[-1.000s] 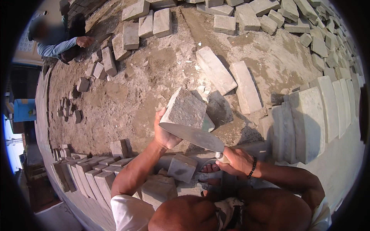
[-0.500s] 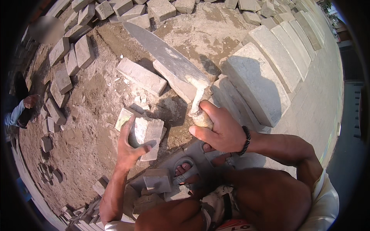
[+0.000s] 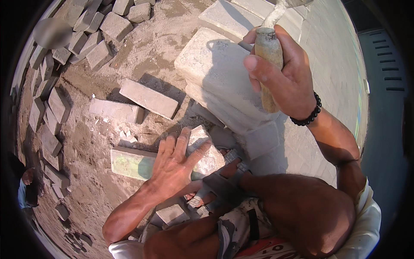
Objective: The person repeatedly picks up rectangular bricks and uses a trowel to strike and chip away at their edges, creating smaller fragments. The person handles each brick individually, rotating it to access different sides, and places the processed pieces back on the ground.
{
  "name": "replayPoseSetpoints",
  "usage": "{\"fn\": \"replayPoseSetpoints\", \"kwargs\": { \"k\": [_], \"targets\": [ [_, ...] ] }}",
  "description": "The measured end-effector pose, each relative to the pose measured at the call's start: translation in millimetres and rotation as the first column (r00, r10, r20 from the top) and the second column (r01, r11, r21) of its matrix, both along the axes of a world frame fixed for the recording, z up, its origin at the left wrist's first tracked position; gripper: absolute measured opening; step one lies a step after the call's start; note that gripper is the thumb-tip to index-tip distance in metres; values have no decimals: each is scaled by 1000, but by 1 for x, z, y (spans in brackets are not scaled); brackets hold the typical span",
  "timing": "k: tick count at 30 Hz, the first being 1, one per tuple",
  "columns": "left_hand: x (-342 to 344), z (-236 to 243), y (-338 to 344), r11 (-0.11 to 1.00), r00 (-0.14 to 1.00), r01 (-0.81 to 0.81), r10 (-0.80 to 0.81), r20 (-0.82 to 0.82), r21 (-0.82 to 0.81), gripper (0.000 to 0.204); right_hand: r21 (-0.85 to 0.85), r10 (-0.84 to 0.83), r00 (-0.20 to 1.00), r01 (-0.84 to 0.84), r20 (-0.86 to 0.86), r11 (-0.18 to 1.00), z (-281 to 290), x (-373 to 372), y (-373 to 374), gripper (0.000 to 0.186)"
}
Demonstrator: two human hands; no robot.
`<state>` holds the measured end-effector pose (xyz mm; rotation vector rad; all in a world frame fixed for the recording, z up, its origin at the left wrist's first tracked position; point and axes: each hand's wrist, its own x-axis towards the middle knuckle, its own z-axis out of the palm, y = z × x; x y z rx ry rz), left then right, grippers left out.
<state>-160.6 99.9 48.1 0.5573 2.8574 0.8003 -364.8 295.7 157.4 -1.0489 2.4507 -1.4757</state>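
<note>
My right hand (image 3: pixel 284 71) is wrapped round the wooden handle of a trowel (image 3: pixel 269 64), raised at the upper right over a stack of large concrete blocks. The trowel's pale, crusted neck points up, and most of its blade is cut off by the top edge. Low in front of me, my left hand (image 3: pixel 172 162) grips a broken grey brick (image 3: pixel 209 157) with a rough, whitish face, thumb across it and fingers along its left side. The underside of this grip is hidden. Beside that hand lies a brick with a greenish patch (image 3: pixel 131 164) on the soil.
Two loose bricks (image 3: pixel 148 98) lie just ahead, among small chips (image 3: pixel 128 137). Large concrete blocks (image 3: pixel 215 64) are stacked at the right, beside paving (image 3: pixel 323 56). Scattered bricks (image 3: pixel 116 26) line the far left. Another person's hand (image 3: pixel 28 176) shows at the left edge.
My right hand has risen with the trowel, carrying its blade mostly out of view. My left hand has brought the broken brick rightward, close to my feet, off the green-patched brick. The view has shifted.
</note>
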Motion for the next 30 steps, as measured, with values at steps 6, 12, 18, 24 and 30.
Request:
{"fn": "replayPoseSetpoints", "kwargs": {
  "k": [6, 12, 18, 24, 30],
  "targets": [
    [-30, 1, 41, 935, 931, 353, -345, 124, -49, 97, 50, 70, 997, -69, -16, 996, -5, -4, 25, 34],
    [-33, -7, 65, 954, 955, 271, -283, 92, 129, 86, 58, 77, 997, -79, 33, 995, -7, 2, 39, 36],
    [-35, -6, 73, 940, 945, 311, -322, 66, 140, 81, 116, 97, 995, -99, 22, 988, -7, 6, 53, 38],
    [-39, -7, 97, 893, 913, 393, -407, 19, 217, 79, 99, 136, 991, -136, 9, 986, -11, 8, 63, 37],
    [-58, -5, 129, 875, 896, 441, -443, -38, 197, 72, 122, 154, 986, -145, -68, 982, -14, 7, 65, 36]
  ]
}}
